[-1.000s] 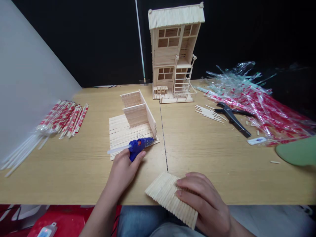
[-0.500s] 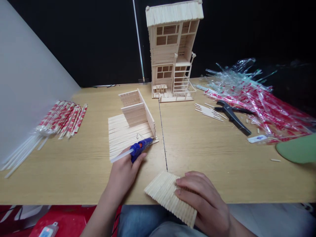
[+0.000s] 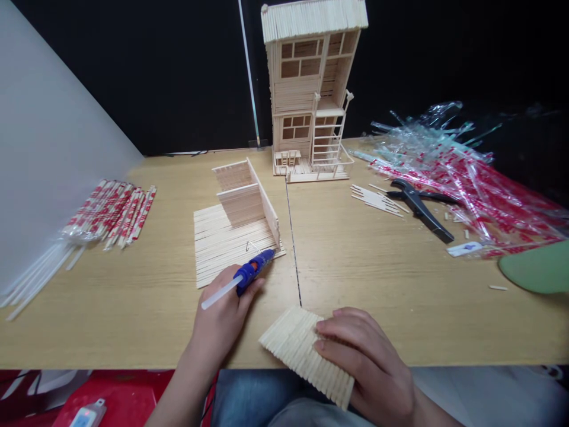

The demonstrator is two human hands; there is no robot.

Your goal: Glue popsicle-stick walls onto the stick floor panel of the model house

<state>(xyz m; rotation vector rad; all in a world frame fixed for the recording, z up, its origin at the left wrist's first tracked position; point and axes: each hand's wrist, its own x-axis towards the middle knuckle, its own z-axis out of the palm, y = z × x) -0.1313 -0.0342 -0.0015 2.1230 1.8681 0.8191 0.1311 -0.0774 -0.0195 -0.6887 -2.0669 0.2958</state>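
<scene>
My left hand (image 3: pixel 222 308) is closed around a blue hot glue gun (image 3: pixel 251 274), with a whitish glue stick (image 3: pixel 222 293) poking out of its back end. The gun's nozzle is at the near right corner of a wooden-stick base (image 3: pixel 213 243), which carries upright stick walls (image 3: pixel 242 206). Whether the nozzle touches the wood I cannot tell. In my right hand (image 3: pixel 368 367) is a slanted panel of wooden sticks (image 3: pixel 302 350), tilted over the table's front edge, fingers on top and the thumb hidden.
A two-storey stick model house (image 3: pixel 297 89) stands at the back. Wrapped chopsticks (image 3: pixel 106 210) and white glue sticks (image 3: pixel 38 276) lie left. To the right are loose sticks (image 3: pixel 377 200), a black-handled cutting tool (image 3: pixel 420 207), a heap of plastic wrappers (image 3: pixel 462 172) and a green object (image 3: pixel 536 267).
The glue gun has tilted slightly in my left hand, its rear glue stick now a little lower. My right hand and the panel are nearly still.
</scene>
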